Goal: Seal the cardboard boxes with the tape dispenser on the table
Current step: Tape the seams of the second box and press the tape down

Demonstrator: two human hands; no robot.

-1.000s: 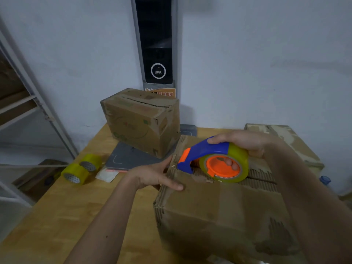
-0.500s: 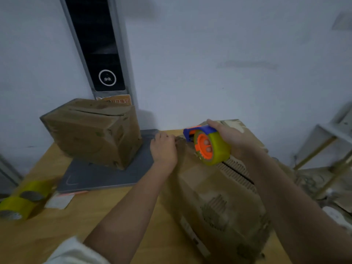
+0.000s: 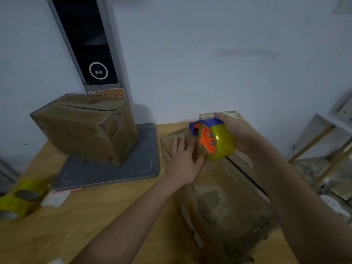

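A worn cardboard box [image 3: 224, 202] lies on the wooden table [image 3: 57, 231] in front of me. My left hand [image 3: 183, 159] presses flat on its far top end, fingers spread. My right hand [image 3: 240, 134] grips the tape dispenser [image 3: 213, 139], blue and orange with a yellow-green tape roll, just above the box's far end beside my left hand. A second cardboard box [image 3: 85, 128] stands tilted at the back left. Another box [image 3: 234, 114] peeks out behind my right hand.
A grey flat base [image 3: 133, 168] with a tall dark pillar [image 3: 89, 44] stands under the second box. Two spare yellow tape rolls [image 3: 17, 197] and a small white packet [image 3: 55, 199] lie at the left edge. A shelf frame [image 3: 323, 141] stands to the right.
My left hand has opened out from a curled grip at the box's end to lie flat on top. The dispenser has stayed near the far end, and the view has shifted slightly.
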